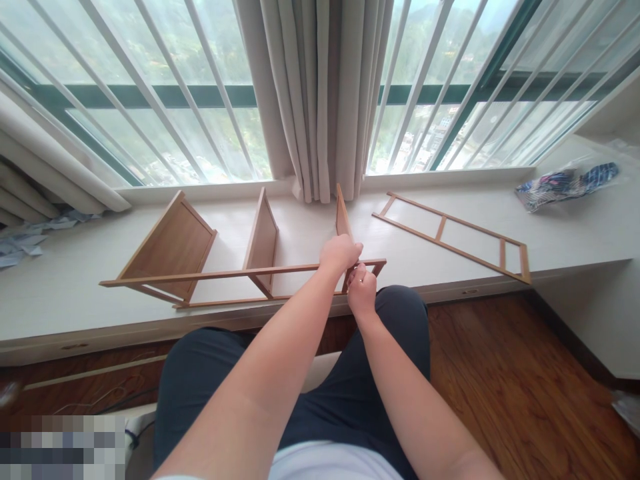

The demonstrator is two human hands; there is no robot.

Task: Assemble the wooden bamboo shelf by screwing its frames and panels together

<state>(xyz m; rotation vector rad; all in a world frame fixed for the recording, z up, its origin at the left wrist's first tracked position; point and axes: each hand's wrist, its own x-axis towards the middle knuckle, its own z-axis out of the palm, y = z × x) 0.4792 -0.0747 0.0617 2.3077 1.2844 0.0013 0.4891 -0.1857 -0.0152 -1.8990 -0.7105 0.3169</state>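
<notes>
Shelf frame (262, 248), right end at left grip (340, 253) and right grip (363, 288)

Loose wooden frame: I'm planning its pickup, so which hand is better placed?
Probably the right hand: its arm comes from the side where the loose wooden frame lies, whereas the left hand reaches in from the opposite side.

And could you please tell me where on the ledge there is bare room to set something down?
The ledge has bare patches between the papers and the left panel, and right of the loose frame, in front of the bag. It is crowded at the right panel, where the left hand and right hand are close together.
</notes>
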